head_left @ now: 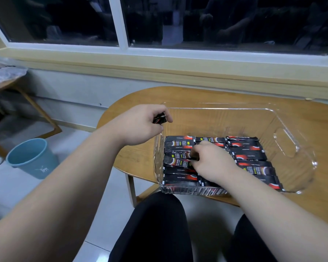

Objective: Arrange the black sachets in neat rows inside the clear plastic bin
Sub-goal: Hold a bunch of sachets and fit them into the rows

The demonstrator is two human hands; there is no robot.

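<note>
The left hand (pixel 140 125) grips spare sachets (pixel 159 118) as supply while the right hand (pixel 210 159) pinches a crooked sachet (pixel 176 162) in the bin (pixel 292 148), likely to straighten it.

place: office or break room | cues: wooden table (pixel 206 97); blue wastebasket (pixel 29 157); tiled floor (pixel 102 214); interior window (pixel 159 21)

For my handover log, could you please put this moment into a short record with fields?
left hand: holds a small bunch of sachets at the bin's far left corner
right hand: inside the bin, pinches a tilted sachet
laid sachets: three columns, near part of the bin floor
bin stands on: wooden table
floor, left: blue wastebasket
</note>
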